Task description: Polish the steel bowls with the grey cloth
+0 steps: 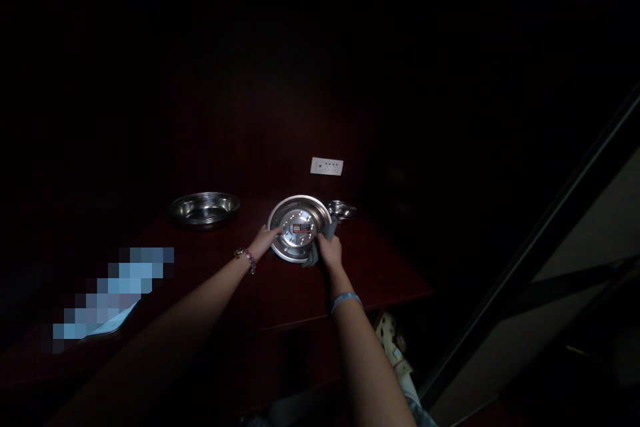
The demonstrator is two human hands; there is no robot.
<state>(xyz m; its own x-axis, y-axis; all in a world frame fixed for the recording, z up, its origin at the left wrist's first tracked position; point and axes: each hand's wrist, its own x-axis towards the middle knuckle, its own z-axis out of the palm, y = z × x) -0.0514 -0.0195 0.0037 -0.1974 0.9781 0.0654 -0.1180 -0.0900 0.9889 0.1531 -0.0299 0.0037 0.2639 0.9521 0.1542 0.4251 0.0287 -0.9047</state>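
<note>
A shiny round metal bowl (301, 213), with a small dark and orange label in its bottom, is tilted toward me above the red-brown tabletop. My left hand (263, 242) grips its left rim, thumb inside. At the right rim my right hand (330, 250) is closed on a grey cloth (313, 255) and the bowl's edge together. Part of the cloth hangs below the rim. Behind the bowl on the right, a smaller metal dish (342, 209) is partly hidden.
Farther left on the tabletop (380, 273) stands a wide metal basin (205, 210). A white socket panel (327, 166) is on the back wall. A bright pixelated patch lies at left front. Below the table's right edge is a pale clog (393, 343). The surroundings are very dark.
</note>
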